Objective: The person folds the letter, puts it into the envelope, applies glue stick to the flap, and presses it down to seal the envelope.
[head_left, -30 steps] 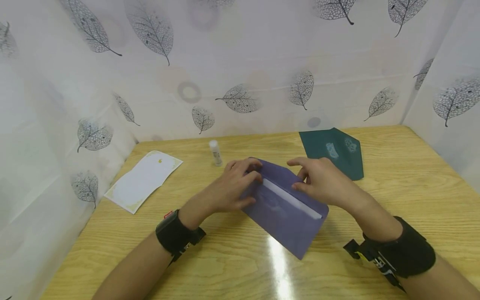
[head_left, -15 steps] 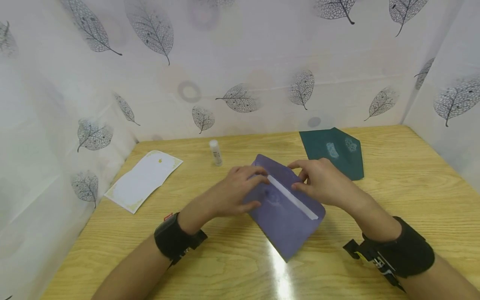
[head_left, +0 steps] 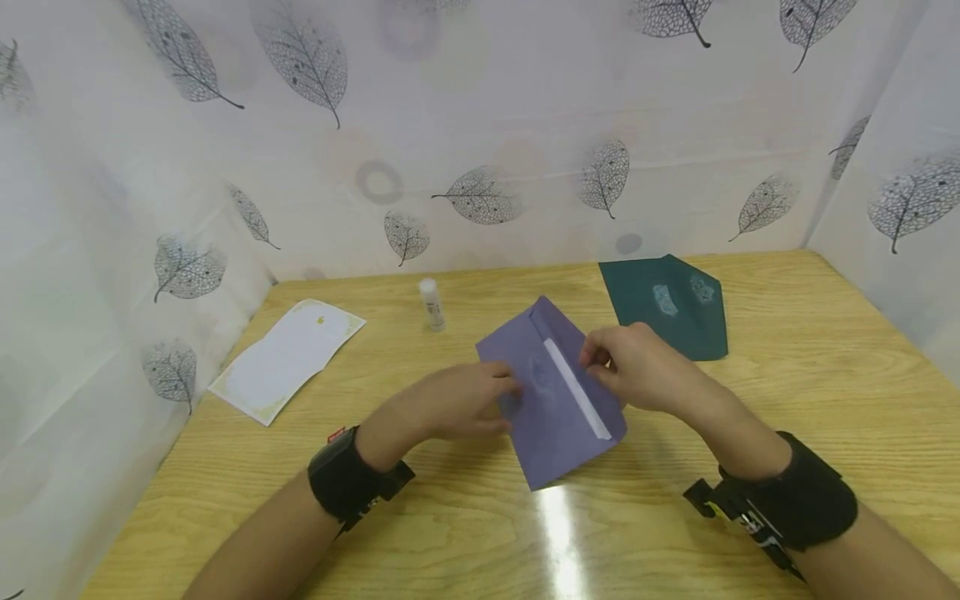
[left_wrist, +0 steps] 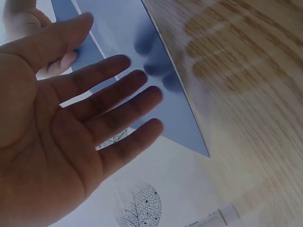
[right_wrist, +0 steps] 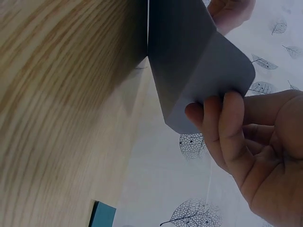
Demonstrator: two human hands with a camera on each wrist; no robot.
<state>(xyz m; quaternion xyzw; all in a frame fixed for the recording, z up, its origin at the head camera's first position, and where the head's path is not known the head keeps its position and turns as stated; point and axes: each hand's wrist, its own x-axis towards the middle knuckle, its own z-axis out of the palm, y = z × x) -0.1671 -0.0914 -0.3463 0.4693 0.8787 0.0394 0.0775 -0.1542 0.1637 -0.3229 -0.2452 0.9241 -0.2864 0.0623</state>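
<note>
At the left of a wood-grain desk (head_left: 375,550) lies a white card (head_left: 288,358) with gold-toned corner trim and a small gold mark. Right of it, near the back edge, stands a white-capped tube (head_left: 431,306); its label bears print too small to read. A white curtain (head_left: 525,83) printed with dark skeleton leaves surrounds the desk, and a bright glare streaks its front.

Nearer, the left hand (head_left: 468,402) is relaxed and holds nothing, fingers extended beside the purple envelope (head_left: 547,417); whether they touch it is hard to tell. The envelope is tilted above the middle of the desk, a white strip (head_left: 576,387) running beside its flap. To its right, the right hand (head_left: 641,367) pinches the flap. Behind that hand lies a dark green envelope (head_left: 701,333) with two pale patches.

The left wrist view shows the left palm; the right wrist view reveals the flap's rounded corners, bent from the body.
</note>
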